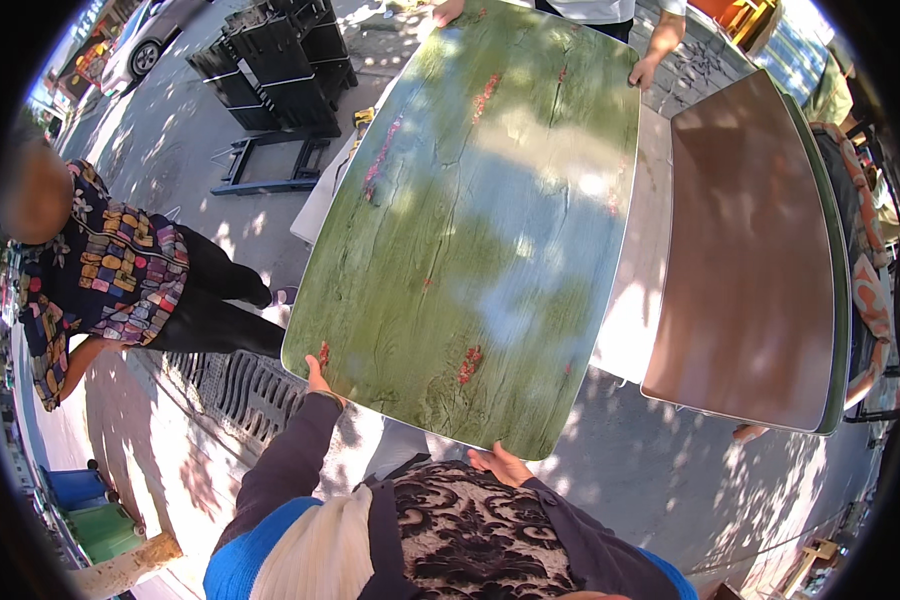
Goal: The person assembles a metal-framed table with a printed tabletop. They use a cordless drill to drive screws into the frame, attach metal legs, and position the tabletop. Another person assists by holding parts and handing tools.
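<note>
A large green tabletop [400, 290] with rounded corners, painted with red flower specks and glossy with reflections, stretches away in front of me. My left hand [322, 382] grips its near edge by the left corner, thumb on top. On the same near edge, farther right, my right hand [501, 464] holds on with the fingers partly hidden. Across from me a person in a white top has a hand [648, 70] on the far right corner and another hand [448, 12] at the far left. The panel covers part of a pale surface [635, 290] beneath it.
A brown tabletop [750, 250] lies over a green one on the right, with a hand [750, 432] at its near edge. Black frames [275, 70] stand stacked at far left, near a yellow tool [363, 116]. Someone in a patterned top [120, 260] stands left, by a drain grate [245, 395].
</note>
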